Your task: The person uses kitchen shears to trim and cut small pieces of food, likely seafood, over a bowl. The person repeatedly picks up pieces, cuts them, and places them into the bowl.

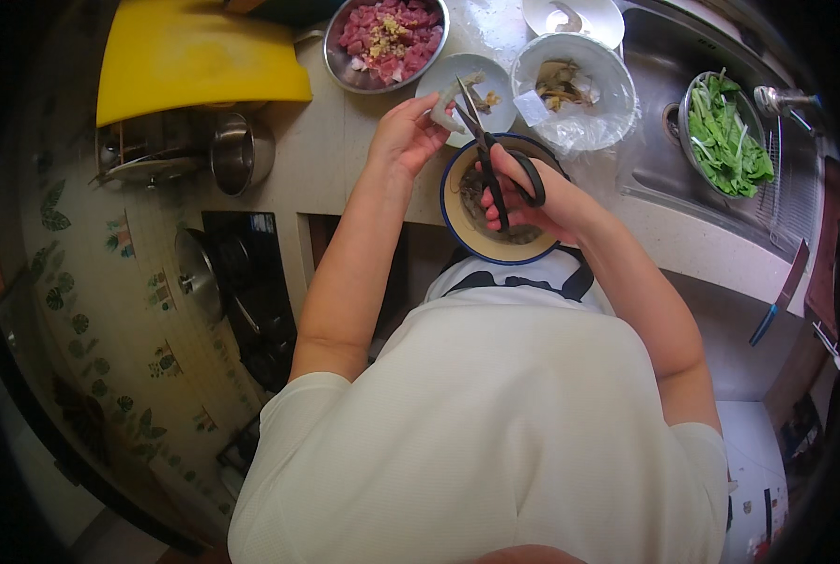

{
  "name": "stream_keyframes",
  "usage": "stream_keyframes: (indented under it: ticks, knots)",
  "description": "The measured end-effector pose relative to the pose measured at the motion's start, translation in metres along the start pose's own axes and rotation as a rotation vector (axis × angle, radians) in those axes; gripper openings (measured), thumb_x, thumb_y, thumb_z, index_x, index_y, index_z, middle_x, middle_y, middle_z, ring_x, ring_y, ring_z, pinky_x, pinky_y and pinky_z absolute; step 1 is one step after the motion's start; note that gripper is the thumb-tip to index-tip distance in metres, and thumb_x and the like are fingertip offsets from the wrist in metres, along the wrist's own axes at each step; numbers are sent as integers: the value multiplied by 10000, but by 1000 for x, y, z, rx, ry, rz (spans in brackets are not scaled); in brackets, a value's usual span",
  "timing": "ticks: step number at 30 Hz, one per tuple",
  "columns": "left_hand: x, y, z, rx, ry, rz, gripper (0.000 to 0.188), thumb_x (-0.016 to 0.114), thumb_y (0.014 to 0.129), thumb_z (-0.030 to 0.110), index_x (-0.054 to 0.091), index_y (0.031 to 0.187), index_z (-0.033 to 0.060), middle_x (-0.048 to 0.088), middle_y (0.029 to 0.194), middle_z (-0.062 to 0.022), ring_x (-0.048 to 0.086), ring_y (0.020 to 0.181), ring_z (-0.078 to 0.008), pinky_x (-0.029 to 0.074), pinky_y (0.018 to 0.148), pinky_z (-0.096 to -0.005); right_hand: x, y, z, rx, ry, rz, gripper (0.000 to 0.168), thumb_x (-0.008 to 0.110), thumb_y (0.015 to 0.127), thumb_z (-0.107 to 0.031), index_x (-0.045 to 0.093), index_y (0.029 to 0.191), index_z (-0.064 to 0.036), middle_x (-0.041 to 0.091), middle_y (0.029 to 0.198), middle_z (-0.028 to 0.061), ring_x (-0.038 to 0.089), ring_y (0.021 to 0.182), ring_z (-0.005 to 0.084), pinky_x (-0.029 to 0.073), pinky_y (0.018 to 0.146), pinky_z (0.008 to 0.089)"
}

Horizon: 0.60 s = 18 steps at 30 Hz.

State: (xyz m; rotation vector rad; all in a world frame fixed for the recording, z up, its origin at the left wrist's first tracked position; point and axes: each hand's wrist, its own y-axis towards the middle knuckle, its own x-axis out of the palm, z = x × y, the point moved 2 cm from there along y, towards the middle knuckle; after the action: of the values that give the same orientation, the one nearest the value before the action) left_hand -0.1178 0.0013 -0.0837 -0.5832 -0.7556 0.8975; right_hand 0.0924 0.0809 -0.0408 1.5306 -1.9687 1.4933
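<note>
Between the fingers of my left hand [409, 134] is a raw grey shrimp [449, 106], held over a white plate [430, 79] with small orange-brown scraps on it. My right hand [525, 187] grips black-handled scissors [489, 151] by the loops. Their blades point up and left, close beside the shrimp; I cannot tell whether they touch it. Below the scissors stands a cream enamel bowl with a blue rim [460, 236], partly hidden by my right hand, with more grey shrimp inside. Right of the plate, a plastic-lined tub [621, 99] contains brownish shells and scraps.
A metal bowl of diced raw meat [391, 35] topped with minced yellow bits sits behind. Another white bowl [603, 25] holds one shrimp. In the steel sink [645, 166] rests a bowl of leafy greens [726, 134]. A knife [779, 292] lies at the right edge; a yellow board [194, 63] is left.
</note>
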Motion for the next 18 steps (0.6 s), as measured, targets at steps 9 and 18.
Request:
stream_keyframes:
  ticks: [9, 18]
  knots:
    - [5, -14, 4, 89, 213, -88, 171, 652, 921, 105, 615, 1072, 34, 673, 1030, -90, 651, 939, -191, 532, 810, -327, 0, -1, -1, -41, -163, 32, 462, 609, 925, -553, 562, 935, -94, 551, 753, -20, 546, 633, 81, 472, 594, 224]
    - [8, -9, 10, 169, 424, -124, 173, 664, 904, 87, 642, 1054, 3, 680, 939, -71, 667, 847, -166, 535, 757, -311, -1, 16, -3, -50, -127, 76, 481, 630, 918, -536, 562, 981, -63, 551, 748, -3, 545, 601, 82, 464, 568, 216]
